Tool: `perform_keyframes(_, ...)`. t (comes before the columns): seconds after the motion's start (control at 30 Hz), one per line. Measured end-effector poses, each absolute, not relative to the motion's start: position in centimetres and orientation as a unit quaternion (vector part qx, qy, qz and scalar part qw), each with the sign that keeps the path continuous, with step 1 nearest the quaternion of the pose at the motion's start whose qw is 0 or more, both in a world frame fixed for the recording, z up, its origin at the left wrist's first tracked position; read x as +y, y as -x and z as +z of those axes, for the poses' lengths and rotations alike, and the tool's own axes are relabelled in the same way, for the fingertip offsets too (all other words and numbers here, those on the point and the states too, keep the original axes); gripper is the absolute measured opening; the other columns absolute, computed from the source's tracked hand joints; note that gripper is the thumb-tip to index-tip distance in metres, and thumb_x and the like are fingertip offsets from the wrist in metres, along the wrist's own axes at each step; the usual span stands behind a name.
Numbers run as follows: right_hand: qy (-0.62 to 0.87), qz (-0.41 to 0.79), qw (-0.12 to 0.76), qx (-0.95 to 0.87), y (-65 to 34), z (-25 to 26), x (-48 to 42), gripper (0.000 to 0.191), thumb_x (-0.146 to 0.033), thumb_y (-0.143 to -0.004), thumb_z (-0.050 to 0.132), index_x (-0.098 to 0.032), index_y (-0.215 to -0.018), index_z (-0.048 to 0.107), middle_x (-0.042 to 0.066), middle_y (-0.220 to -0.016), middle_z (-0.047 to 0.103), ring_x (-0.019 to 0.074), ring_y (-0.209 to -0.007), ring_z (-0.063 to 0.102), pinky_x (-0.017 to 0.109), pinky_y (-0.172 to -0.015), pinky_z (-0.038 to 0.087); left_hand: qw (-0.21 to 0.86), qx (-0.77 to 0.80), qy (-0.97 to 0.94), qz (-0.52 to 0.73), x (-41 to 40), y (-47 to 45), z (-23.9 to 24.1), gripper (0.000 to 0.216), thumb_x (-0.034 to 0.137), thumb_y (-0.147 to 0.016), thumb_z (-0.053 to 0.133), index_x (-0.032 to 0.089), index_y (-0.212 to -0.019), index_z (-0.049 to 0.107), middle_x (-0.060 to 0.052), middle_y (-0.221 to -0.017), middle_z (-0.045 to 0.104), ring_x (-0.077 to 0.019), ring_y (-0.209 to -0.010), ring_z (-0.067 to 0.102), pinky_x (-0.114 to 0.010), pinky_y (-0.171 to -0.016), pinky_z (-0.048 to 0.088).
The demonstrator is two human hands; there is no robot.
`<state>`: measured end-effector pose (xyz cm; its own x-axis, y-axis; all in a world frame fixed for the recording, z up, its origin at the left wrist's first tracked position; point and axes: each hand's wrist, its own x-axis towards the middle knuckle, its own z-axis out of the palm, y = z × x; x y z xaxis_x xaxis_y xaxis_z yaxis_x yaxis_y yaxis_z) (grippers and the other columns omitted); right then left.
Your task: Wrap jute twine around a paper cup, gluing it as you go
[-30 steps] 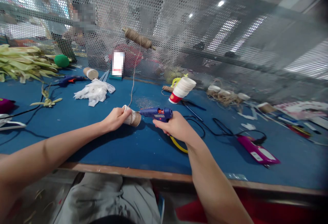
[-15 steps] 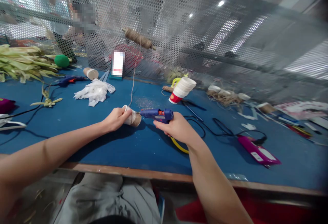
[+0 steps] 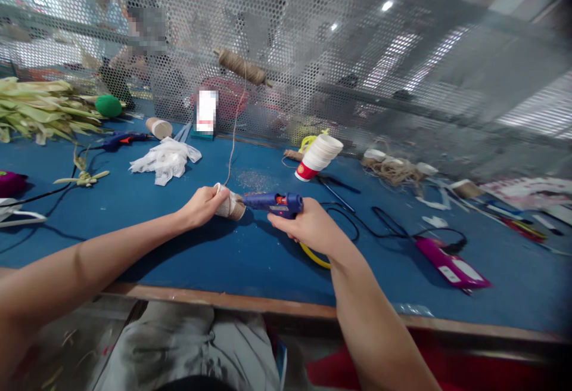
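Note:
My left hand point(image 3: 203, 206) is closed around a small white paper cup point(image 3: 229, 207) lying on its side, its right end covered in brown twine. My right hand point(image 3: 315, 224) grips a blue hot glue gun point(image 3: 273, 202) with a small red light showing. The gun's nozzle points left and meets the cup's side, or comes very near it; I cannot tell which. From the cup a strand of twine point(image 3: 233, 140) runs up to a twine spool point(image 3: 242, 68) on the mesh screen.
A stack of paper cups point(image 3: 318, 157) leans behind the glue gun, near scissors point(image 3: 337, 191). To the right lies a purple power strip point(image 3: 451, 264) with black cables. At left are white netting point(image 3: 165, 160), a second glue gun point(image 3: 123, 139), a wrapped roll point(image 3: 159, 128) and pale husks point(image 3: 44, 108).
The glue gun's nozzle has shifted very slightly left and down along the cup, and the cup has turned a little in my left hand. Otherwise the scene looks the same.

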<state>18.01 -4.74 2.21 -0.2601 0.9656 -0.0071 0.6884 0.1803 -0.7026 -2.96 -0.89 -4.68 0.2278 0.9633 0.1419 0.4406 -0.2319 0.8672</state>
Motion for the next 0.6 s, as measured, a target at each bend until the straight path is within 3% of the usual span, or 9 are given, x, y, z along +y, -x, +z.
perform_keyframes(0.37, 0.550, 0.253, 0.209, -0.768, -17.42, 2.74, -5.34, 0.021, -0.028, -0.066, 0.052, -0.017, -0.050, 0.044, -0.003, -0.044, 0.043, 0.0088, -0.043, 0.039, 0.022, -0.045, 0.031, 0.414, 0.479, -0.665, 0.395, -0.69, 2.92, -4.80, 0.048, 0.047, -0.075, 0.035, 0.008, -0.077, 0.063, -0.003, -0.063, 0.059, -0.0140, -0.058, 0.049, -0.023, -0.055, 0.037)
perform_keyframes(0.6, 0.550, 0.246, 0.191, -0.775, -17.16, 2.90, -5.64, 0.021, -0.027, -0.065, 0.051, -0.017, -0.050, 0.041, -0.004, -0.045, 0.041, 0.0075, -0.044, 0.035, 0.021, -0.045, 0.028, 0.436, 0.489, -0.635, 0.409, -0.69, 2.72, -4.72, 0.048, 0.048, -0.073, 0.038, 0.007, -0.075, 0.063, -0.005, -0.062, 0.060, -0.0160, -0.059, 0.052, -0.025, -0.055, 0.040)
